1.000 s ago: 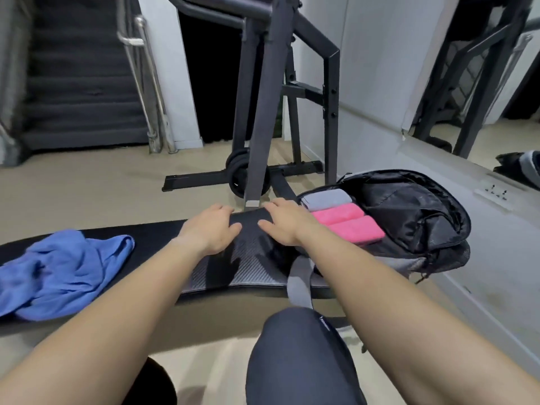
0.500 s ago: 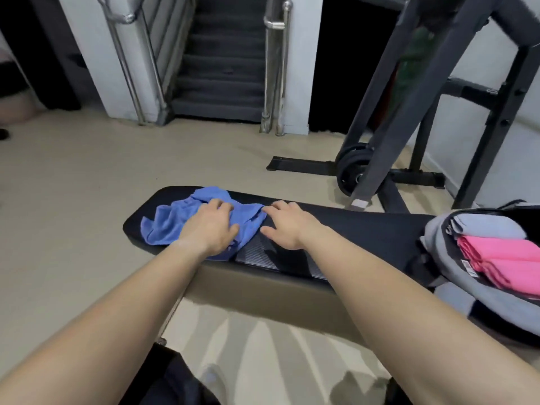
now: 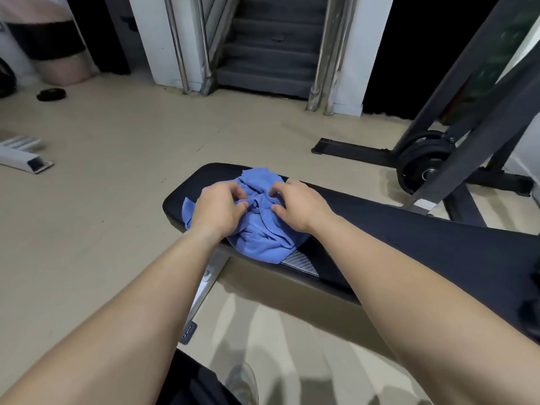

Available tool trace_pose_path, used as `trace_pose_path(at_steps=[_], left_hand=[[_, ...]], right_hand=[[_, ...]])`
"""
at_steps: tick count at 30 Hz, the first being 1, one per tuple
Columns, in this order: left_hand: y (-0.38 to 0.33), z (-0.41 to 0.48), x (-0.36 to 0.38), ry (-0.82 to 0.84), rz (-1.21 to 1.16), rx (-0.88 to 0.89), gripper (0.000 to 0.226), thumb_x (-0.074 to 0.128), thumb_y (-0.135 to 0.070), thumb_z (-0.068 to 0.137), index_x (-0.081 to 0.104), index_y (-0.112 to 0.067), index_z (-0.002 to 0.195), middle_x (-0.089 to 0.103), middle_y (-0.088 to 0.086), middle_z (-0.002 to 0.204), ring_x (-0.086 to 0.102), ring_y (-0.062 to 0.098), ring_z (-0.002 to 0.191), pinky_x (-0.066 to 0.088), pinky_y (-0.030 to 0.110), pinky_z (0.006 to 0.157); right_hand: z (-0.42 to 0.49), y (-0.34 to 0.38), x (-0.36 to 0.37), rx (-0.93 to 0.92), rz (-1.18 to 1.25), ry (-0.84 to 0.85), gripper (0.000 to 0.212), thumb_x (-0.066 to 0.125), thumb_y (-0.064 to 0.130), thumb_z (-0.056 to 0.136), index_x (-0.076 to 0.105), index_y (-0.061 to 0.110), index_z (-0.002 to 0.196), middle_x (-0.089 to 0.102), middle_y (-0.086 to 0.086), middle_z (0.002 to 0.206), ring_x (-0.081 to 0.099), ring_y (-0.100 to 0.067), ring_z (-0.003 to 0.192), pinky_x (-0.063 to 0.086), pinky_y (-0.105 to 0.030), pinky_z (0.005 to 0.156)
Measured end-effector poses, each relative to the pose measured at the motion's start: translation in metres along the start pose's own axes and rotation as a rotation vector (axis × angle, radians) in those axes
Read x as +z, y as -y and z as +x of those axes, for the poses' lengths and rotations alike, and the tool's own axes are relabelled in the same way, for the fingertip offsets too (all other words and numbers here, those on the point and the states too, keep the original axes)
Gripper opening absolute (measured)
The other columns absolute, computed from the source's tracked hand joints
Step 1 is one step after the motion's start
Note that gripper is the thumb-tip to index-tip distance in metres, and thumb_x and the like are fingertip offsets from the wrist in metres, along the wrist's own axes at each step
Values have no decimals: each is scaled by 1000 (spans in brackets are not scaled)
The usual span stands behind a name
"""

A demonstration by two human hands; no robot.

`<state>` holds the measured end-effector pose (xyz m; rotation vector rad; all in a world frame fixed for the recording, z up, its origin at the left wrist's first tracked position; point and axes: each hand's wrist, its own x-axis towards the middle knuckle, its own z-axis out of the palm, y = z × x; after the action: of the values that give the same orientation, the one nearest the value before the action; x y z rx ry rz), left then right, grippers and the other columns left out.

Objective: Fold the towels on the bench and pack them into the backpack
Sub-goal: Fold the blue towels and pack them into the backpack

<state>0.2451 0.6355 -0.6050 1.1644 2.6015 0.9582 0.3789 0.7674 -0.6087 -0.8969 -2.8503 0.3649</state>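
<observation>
Head view: the blue towel lies crumpled at the left end of the bench, directly under both hands. The left hand and right hand sit side by side on top of it, equally near, with fingers curled into its folds and pinching cloth. The heap shows no clear long axis, and its edges are buried in wrinkles.

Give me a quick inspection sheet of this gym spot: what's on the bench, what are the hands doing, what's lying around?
Surface: black padded bench, standing on a beige floor.
Job's things: one blue towel, crumpled at the bench's end; backpack not in view.
Clutter: small black disc and white bar on the floor, far left.
Grippers: left hand and right hand both grip the towel's folds with curled fingers.
Cables: nothing seen.
Surroundings: dark rack with weight plates at right; stairs behind.
</observation>
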Motion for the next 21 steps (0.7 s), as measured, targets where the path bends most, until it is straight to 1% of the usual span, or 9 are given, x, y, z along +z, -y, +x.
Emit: trace_pose_path(at_steps=[1,3,5,7,11,13,16,18,21], left_hand=[[1,0,1,-2,-11,-10,5,66,-26,92,70,-22,91,68,-4,93,60,15,86,34,24,74],[3,1,3,-8,-8,-7,6,66,-26,92,69,-21,93,68,-3,94,59,15,86,40,26,74],[5,2,5,-7,6,2,8,64,-27,93,69,-20,94,68,-1,93,60,18,92,47,30,76],[3,1,6,-9,16,10,9,63,-26,93,69,-20,92,66,-2,87,61,21,92,49,33,76],[-5,-5,5,7,32,-10,10,61,-25,92,69,-19,89,63,-4,80,61,20,88,48,31,72],[-10,-10,3,28,53,-16,11,60,-26,91,69,-20,91,66,-3,83,61,20,88,47,29,70],[-21,-20,2,45,96,0,14,55,-26,87,69,-26,89,69,-3,87,64,21,89,51,32,68],[-32,-28,1,30,120,16,15,54,-29,86,68,-29,86,65,-4,92,61,21,94,50,32,64],[-51,-37,2,-24,130,40,10,57,-31,83,66,-29,79,58,-5,100,52,21,105,46,34,67]], right_hand=[[4,0,-1,-1,8,-18,30,59,34,97,58,25,126,56,-4,122,57,-28,110,48,-39,90],[9,-1,-7,-1,34,-47,21,62,28,95,63,23,115,59,-1,109,59,-28,106,50,-38,86],[10,-3,-20,-4,43,-76,17,62,21,94,65,22,111,53,2,100,58,-29,103,50,-40,85],[9,-5,-40,-7,28,-147,15,60,17,94,65,21,108,49,1,100,56,-31,104,50,-43,87],[-2,-11,-93,-7,-24,-321,12,56,14,96,61,16,106,48,-3,103,55,-32,102,47,-41,84],[-9,-13,-123,-16,-48,-380,12,55,11,95,61,14,105,48,-5,104,54,-32,99,47,-41,83],[-22,-14,-165,-26,-119,-435,15,53,9,93,61,16,103,44,-1,99,52,-30,93,45,-38,76],[-33,-14,-187,-14,-185,-450,15,52,10,94,61,18,103,42,0,98,49,-28,87,42,-36,70],[-55,-16,-212,-13,-241,-466,14,51,12,94,59,20,102,41,2,97,49,-27,85,46,-38,71]])
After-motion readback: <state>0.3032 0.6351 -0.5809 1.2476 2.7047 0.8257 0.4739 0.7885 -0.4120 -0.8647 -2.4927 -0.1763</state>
